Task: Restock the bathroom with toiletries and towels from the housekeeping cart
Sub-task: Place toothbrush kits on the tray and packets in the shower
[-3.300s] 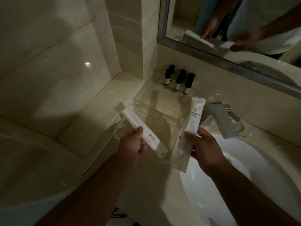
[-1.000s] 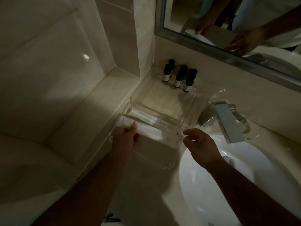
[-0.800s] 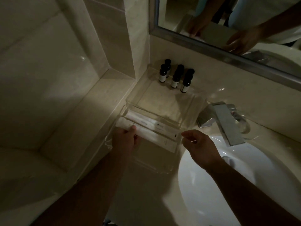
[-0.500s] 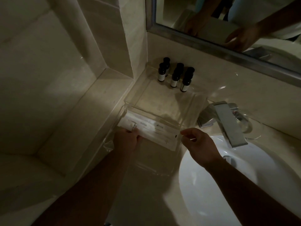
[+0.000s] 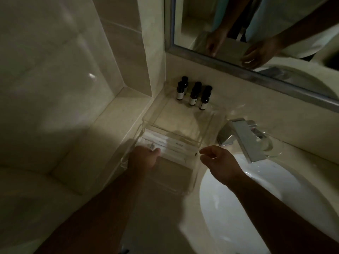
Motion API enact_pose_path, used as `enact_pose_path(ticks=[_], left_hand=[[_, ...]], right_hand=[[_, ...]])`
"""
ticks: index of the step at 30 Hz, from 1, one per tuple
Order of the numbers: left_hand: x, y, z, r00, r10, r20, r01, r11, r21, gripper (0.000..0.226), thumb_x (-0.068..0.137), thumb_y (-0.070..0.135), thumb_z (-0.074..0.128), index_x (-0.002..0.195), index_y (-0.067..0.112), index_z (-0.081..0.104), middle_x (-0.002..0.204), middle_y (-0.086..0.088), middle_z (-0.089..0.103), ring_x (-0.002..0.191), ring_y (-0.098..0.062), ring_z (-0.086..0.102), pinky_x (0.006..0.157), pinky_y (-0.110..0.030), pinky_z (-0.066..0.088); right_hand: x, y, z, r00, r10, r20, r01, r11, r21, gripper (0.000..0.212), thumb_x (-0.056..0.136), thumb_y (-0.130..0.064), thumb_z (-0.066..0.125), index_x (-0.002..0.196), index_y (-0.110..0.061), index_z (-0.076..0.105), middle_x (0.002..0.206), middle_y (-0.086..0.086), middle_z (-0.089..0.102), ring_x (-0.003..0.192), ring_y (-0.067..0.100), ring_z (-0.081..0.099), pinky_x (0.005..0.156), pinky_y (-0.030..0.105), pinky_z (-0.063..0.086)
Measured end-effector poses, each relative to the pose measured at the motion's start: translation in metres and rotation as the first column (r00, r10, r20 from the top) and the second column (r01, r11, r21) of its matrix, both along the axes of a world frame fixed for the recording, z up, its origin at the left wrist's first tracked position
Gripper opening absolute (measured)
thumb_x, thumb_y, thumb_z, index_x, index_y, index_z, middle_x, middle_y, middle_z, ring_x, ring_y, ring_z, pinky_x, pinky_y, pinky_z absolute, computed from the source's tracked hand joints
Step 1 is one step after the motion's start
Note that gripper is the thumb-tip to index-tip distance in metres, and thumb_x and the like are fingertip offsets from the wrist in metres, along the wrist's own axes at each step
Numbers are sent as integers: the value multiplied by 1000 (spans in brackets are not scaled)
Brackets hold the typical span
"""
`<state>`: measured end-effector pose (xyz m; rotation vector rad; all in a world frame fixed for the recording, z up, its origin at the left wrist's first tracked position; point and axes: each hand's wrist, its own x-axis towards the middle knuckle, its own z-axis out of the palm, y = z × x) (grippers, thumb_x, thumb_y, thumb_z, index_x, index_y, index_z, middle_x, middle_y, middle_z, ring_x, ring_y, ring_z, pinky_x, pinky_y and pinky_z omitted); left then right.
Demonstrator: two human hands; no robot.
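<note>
Toiletry packets (image 5: 170, 146) lay flat in the tray's (image 5: 146, 120) front section, likely for tidy display. Left fingers (image 5: 156, 150) pinched one end to square them; right fingers (image 5: 205, 150) hung slack, empty.

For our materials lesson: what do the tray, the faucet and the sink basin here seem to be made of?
Tray: probably clear acrylic, glossy; the counter shows through its walls.
Faucet: metal, seemingly polished chrome; its flat faces gleam mirror-like.
Sink basin: likely glazed white ceramic; smooth, with soft highlights.
</note>
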<state>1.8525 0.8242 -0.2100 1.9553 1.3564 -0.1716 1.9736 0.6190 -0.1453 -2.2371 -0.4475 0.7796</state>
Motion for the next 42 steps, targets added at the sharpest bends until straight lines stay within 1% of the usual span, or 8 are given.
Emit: enact_pose_path(ticks=[6,13,15,18,24,28,32,42], left_hand=[[-14,2,42,988,-152,20,149,984,94,42,89,50,62,78,11,72,80,-7,72,78,-24,68,66,-27,46],[-17,-9,122,866,-464,185,451,886,111,39,92,44,64,122,20,67,117,2,68,99,-13,63,73,-22,44],[-12,-15,145,811,-537,234,516,844,145,39,91,41,63,125,21,65,122,5,66,99,-8,61,72,-19,45],[-1,-28,169,739,-626,247,586,779,222,41,93,40,62,130,21,62,128,5,64,104,-9,60,84,-27,51],[28,-70,208,621,-756,206,691,652,311,55,94,45,58,144,24,49,142,-2,55,122,-17,56,99,-35,48],[48,-114,257,518,-834,188,731,546,410,55,95,44,58,143,19,50,141,-6,55,126,-24,53,106,-40,44],[62,-165,320,391,-902,181,740,426,521,69,81,59,56,143,28,49,139,-4,56,126,-25,52,107,-40,43],[24,-285,420,201,-960,193,688,279,670,68,95,54,53,154,26,31,155,-7,35,143,-30,28,113,-46,33]], right_hand=[[-14,-9,30,1000,21,15,-21,999,-32,16,93,-21,65,108,-23,69,107,-4,69,100,10,62,87,23,44],[-13,-24,89,975,108,196,-71,980,-184,24,97,-25,59,117,-17,69,113,1,68,105,18,64,85,25,46],[-11,-33,105,954,137,267,-66,963,-261,21,97,-23,55,111,-16,70,106,-2,66,97,18,65,79,25,47],[-12,-55,123,923,156,353,-33,943,-331,23,96,-23,56,116,-19,67,115,-4,66,100,15,63,87,28,52],[-22,-122,159,895,-7,446,184,917,-354,33,94,-32,61,127,-27,59,126,4,61,98,16,58,82,28,50],[-33,-173,207,814,-111,570,350,877,-329,45,93,-36,61,136,-31,49,135,5,55,118,23,55,97,37,47],[-48,-226,273,735,-128,666,452,825,-340,53,95,-41,57,144,-30,40,140,8,50,123,29,52,92,36,44],[-152,-343,373,535,-127,835,669,668,-326,57,95,-55,46,146,-31,33,142,9,45,129,32,47,101,47,46]])
